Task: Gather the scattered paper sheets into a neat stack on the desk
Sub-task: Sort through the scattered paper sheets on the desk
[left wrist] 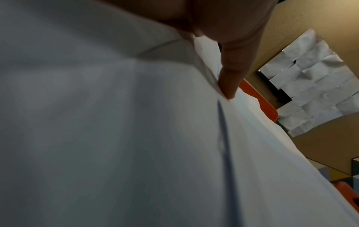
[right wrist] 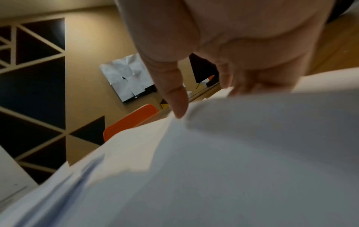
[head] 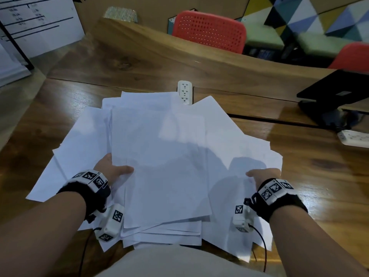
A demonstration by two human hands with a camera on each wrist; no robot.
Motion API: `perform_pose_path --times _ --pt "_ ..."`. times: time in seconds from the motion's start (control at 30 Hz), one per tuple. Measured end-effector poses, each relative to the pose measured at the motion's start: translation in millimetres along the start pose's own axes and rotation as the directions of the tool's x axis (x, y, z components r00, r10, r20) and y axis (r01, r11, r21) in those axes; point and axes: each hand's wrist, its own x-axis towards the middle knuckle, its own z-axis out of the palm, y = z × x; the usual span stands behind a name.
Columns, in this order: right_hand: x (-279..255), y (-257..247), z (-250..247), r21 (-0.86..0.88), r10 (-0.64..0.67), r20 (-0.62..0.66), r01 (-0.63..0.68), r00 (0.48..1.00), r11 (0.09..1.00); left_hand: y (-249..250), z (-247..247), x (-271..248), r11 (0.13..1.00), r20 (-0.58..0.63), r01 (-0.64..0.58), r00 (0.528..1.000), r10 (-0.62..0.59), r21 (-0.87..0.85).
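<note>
Both hands [head: 111, 168] grip blank paper sheets [head: 159, 156].

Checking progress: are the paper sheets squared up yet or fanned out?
Fanned out: paper sheets splay at different angles, corners jutting past each hand.

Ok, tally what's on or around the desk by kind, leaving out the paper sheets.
Red chairs: 2
White power strips: 2
Black laptop: 1
Hands on the paper: 2, left hand, right hand
Total: 7
</note>
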Motion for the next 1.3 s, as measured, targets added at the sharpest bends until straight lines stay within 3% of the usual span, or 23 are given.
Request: perform_pose_path --times 0.1,0.2,0.33,0.47,0.6,0.67,0.83,0.9,0.97,1.03,1.1,1.17,1.23,1.3 --pt "4 -3 -2 0.133 -0.173 -0.008 0.172 0.985 0.976 -1 -1 1 0.999 0.004 0.0 1.0 0.0 0.043" --pt "0 -5 -3 0.26 -0.24 -0.064 0.249 0.969 0.933 0 -1 0 0.999 -0.001 0.002 1.0 -0.002 0.04" --pt "-1 2 0 0.164 -0.178 0.139 0.155 0.974 0.974 1 -1 -1 0.999 0.001 0.014 1.0 -0.014 0.046" --pt "2 3 -6 0.123 -0.142 -0.014 0.143 0.99 0.982 3 0 -4 0.999 -0.001 0.005 1.0 -0.005 0.035" --pt "3 -2 0 -0.137 -0.174 0.052 0.18 0.983 0.974 5 1 -7 1.0 -0.001 0.004 1.0 -0.004 0.03" --pt "5 -7 5 -0.166 -0.2 0.068 0.209 0.977 0.964 5 0 -7 0.999 -0.001 0.01 1.0 -0.009 0.031" --pt "21 -6 14 0.155 -0.211 0.246 0.177 0.946 0.972 4 0 -5 0.999 -0.004 0.018 1.0 -0.018 0.035" --pt "15 -6 8 0.171 -0.233 0.155 0.206 0.96 0.964 4 0 -3 0.999 -0.004 0.023 1.0 -0.023 0.039" --pt "18 -10 -1 0.139 -0.226 -0.044 0.23 0.973 0.963 2 0 -1 0.998 -0.003 0.027 1.0 -0.027 0.047" --pt "20 -11 -5 0.232 -0.243 -0.126 0.266 0.962 0.936 1 0 -1 0.997 0.001 0.033 0.999 -0.033 0.072" --pt "23 -11 3 0.401 -0.18 -0.078 0.196 0.981 0.895 2 -1 -1 0.996 -0.001 0.039 0.999 -0.039 0.078" --pt "29 -9 14 0.483 -0.144 0.085 0.086 0.986 0.872 3 -1 -2 0.996 -0.002 0.043 0.999 -0.043 0.073" --pt "24 -14 24 0.451 -0.172 0.179 0.075 0.969 0.89 4 -1 -2 0.996 -0.007 0.049 0.999 -0.049 0.08" --pt "18 -21 32 0.294 -0.183 0.132 0.138 0.974 0.946 4 -1 -2 0.994 -0.013 0.051 0.999 -0.05 0.096"
